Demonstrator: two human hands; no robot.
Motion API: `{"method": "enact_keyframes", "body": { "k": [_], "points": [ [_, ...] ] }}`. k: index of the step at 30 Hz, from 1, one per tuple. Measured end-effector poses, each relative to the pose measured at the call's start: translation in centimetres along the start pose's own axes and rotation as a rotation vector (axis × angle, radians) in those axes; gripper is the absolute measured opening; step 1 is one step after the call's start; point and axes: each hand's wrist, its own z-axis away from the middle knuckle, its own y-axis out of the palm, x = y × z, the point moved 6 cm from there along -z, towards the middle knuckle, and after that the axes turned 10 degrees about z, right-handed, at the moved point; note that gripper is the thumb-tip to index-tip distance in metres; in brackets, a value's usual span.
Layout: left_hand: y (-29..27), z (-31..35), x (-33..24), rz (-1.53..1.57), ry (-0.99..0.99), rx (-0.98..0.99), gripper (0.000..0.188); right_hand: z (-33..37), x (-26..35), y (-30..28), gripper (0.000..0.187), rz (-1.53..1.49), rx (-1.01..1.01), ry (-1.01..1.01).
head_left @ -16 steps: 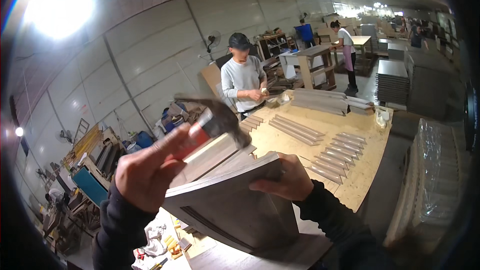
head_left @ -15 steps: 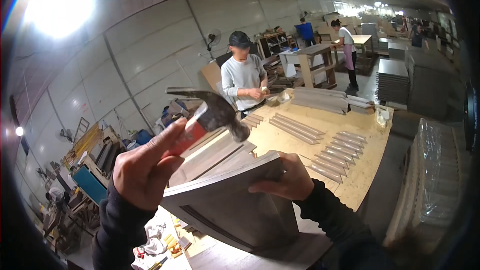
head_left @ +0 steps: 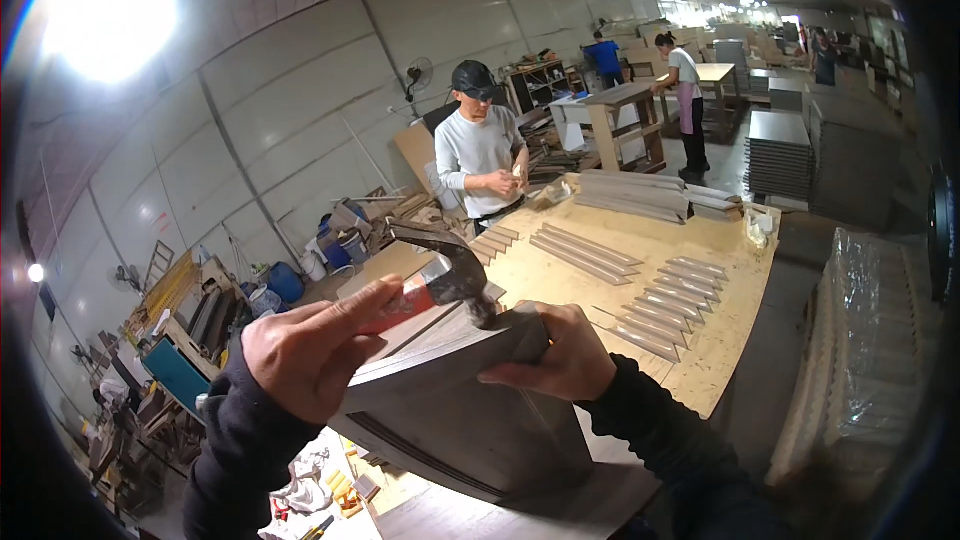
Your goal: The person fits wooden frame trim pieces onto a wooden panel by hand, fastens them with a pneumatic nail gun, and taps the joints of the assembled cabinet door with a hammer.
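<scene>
My left hand (head_left: 305,355) is closed round the red handle of a claw hammer (head_left: 458,275). The hammer's dark head is down at the upper edge of a grey wood-grain panel piece (head_left: 460,415), close to its far corner; whether it touches cannot be made out. My right hand (head_left: 560,352) grips that same corner, thumb on the near face and fingers over the edge. The piece stands tilted upright on the work surface and has a dark groove low on its face. What lies behind it is hidden.
Mitred grey strips (head_left: 665,310) lie in rows on the yellowish workbench (head_left: 735,285), with longer boards (head_left: 630,195) behind. A co-worker (head_left: 480,155) stands at the far side, hands together. Wrapped stock (head_left: 850,340) stands at right. Tools and cloth (head_left: 310,480) lie lower left.
The hammer has come down and slightly right, from above the panel piece to its upper edge. My right hand and the piece's corner have shifted slightly left in the view.
</scene>
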Motion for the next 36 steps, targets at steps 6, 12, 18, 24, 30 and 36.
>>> {"method": "enact_keyframes", "body": {
  "k": [6, 12, 18, 24, 30, 36],
  "points": [
    [-0.5, -0.7, 0.0, 0.149, -0.002, -0.131, 0.043, 0.1, -0.3, 0.0, 0.039, -0.029, -0.048, -0.012],
    [-0.4, -1.1, -0.7, 0.035, 0.103, -0.052, 0.039, 0.2, -0.8, 0.5, 0.039, -0.023, -0.027, 0.002],
    [1.0, -1.1, -1.3, -0.065, 0.017, 0.104, 0.039, 0.2, -0.9, 0.5, 0.039, -0.024, -0.034, -0.016],
    [0.2, -1.4, -0.1, 0.06, 0.033, -0.081, 0.041, 0.8, -1.8, 0.4, 0.041, 0.007, -0.006, 0.079],
    [0.8, 0.5, 1.3, -0.008, -0.117, 0.056, 0.039, 1.5, -2.5, 1.7, 0.059, -0.018, -0.067, 0.181],
    [-3.9, 4.9, 3.9, -0.095, -0.162, -0.039, 0.04, -0.6, 0.1, -0.2, 0.067, 0.088, -0.073, -0.129]
  ]
}}
